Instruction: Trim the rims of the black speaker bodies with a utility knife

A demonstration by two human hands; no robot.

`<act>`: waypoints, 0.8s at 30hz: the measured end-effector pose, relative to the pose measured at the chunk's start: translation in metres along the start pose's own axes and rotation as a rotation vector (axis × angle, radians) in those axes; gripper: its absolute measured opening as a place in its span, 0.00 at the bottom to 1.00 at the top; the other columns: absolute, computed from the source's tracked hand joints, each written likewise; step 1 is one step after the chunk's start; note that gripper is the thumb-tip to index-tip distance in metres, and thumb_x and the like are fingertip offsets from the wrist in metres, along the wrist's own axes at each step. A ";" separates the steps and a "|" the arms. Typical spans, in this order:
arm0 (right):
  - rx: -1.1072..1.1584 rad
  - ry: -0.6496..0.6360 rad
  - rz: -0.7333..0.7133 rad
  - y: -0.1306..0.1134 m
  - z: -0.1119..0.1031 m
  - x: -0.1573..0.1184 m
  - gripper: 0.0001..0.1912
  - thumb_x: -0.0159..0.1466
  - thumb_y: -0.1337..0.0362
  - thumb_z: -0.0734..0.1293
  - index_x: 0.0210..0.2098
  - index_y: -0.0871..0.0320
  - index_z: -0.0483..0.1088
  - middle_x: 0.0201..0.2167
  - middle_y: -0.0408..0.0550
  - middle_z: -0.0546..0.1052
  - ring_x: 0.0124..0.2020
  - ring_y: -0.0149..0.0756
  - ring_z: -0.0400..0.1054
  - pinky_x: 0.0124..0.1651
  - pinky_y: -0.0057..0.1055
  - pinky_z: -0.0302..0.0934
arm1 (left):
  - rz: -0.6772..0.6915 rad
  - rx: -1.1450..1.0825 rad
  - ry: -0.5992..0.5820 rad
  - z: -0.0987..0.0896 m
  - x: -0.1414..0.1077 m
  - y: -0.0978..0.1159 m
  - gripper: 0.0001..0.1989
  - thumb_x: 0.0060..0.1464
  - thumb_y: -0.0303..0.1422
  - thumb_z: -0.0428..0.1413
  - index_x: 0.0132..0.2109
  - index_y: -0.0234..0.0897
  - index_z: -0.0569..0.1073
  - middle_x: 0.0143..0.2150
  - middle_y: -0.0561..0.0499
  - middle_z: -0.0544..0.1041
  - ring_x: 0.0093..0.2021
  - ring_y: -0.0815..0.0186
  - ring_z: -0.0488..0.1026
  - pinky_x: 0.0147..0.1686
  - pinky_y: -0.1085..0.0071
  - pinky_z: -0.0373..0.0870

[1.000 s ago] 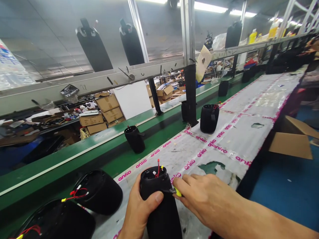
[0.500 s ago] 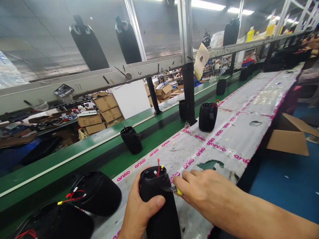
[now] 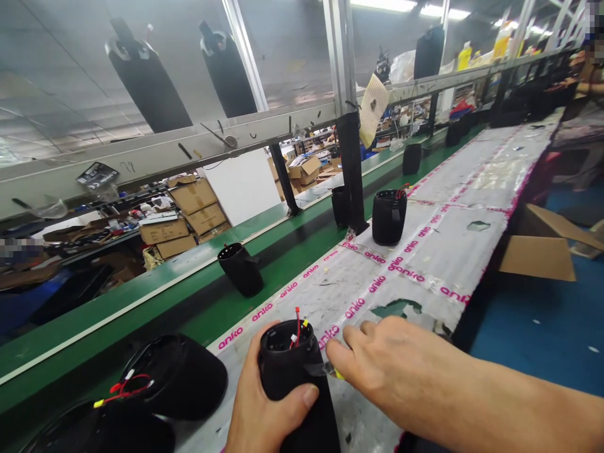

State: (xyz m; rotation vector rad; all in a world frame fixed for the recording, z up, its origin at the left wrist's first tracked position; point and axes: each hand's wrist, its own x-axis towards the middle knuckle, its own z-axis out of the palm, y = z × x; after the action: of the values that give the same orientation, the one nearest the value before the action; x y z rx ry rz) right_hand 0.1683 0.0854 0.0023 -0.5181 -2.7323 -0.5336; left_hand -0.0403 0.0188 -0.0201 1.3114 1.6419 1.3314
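My left hand [image 3: 268, 409] is wrapped around a black cylindrical speaker housing [image 3: 309, 428], thumb across its front. The housing stands with its open end up, and red wires [image 3: 296, 330] with small connectors poke out of the rim. In my closed right hand [image 3: 372, 362] is a yellow-handled knife [image 3: 338, 374], mostly hidden by the fingers. Its flat grey blade lies against the housing's side just below the rim. To the left, two more black housings [image 3: 189, 377] lie tilted, with red and yellow-tipped wires at their open ends.
A bench [image 3: 358, 277] covered in printed plastic sheeting runs into the distance. Alongside it, a green conveyor [image 3: 287, 258] carries several black housings [image 3: 240, 270]. A metal post [image 3: 350, 157] rises between them. An open cardboard box [image 3: 538, 257] is at the right, below bench height.
The view has shifted slightly. My right hand and the knife have moved a little to the left, with more blade showing across the housing. My left hand keeps its hold.
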 end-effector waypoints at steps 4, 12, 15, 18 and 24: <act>0.039 -0.054 -0.026 0.007 0.003 0.003 0.11 0.58 0.73 0.66 0.38 0.56 0.62 0.25 0.42 0.69 0.21 0.35 0.61 0.21 0.37 0.32 | -0.009 -0.029 -0.039 -0.003 0.001 0.002 0.42 0.34 0.50 0.69 0.57 0.39 0.68 0.54 0.45 0.78 0.55 0.48 0.73 0.55 0.59 0.67; 0.112 -0.082 -0.066 0.010 0.009 0.008 0.08 0.61 0.74 0.64 0.39 0.58 0.63 0.26 0.44 0.72 0.22 0.36 0.65 0.21 0.36 0.37 | -0.029 -0.110 -0.121 -0.008 0.004 0.001 0.39 0.35 0.48 0.69 0.55 0.39 0.71 0.52 0.44 0.79 0.53 0.46 0.75 0.53 0.58 0.68; 0.138 -0.073 -0.057 0.008 0.013 0.010 0.07 0.63 0.72 0.65 0.40 0.58 0.64 0.27 0.44 0.73 0.22 0.36 0.66 0.21 0.36 0.38 | -0.029 -0.157 -0.185 -0.010 0.006 0.002 0.36 0.36 0.48 0.68 0.53 0.40 0.73 0.50 0.45 0.79 0.48 0.48 0.76 0.48 0.60 0.70; 0.170 -0.055 -0.031 0.006 0.024 0.012 0.06 0.64 0.70 0.65 0.40 0.58 0.64 0.27 0.43 0.74 0.22 0.36 0.67 0.21 0.35 0.39 | -0.026 -0.203 -0.213 -0.010 0.008 0.002 0.34 0.37 0.48 0.67 0.52 0.40 0.74 0.48 0.44 0.80 0.46 0.49 0.77 0.46 0.60 0.70; 0.429 0.095 0.131 0.002 0.034 0.014 0.05 0.72 0.62 0.63 0.42 0.58 0.64 0.31 0.43 0.77 0.26 0.35 0.71 0.25 0.33 0.49 | -0.092 -0.343 -0.123 -0.004 0.009 -0.008 0.38 0.35 0.49 0.68 0.54 0.38 0.72 0.49 0.41 0.79 0.47 0.46 0.77 0.46 0.57 0.71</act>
State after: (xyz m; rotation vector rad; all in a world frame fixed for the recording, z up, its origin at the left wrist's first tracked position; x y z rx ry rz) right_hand 0.1486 0.1048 -0.0217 -0.5356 -2.5895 0.0626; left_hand -0.0491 0.0266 -0.0259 1.0774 1.3050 1.3759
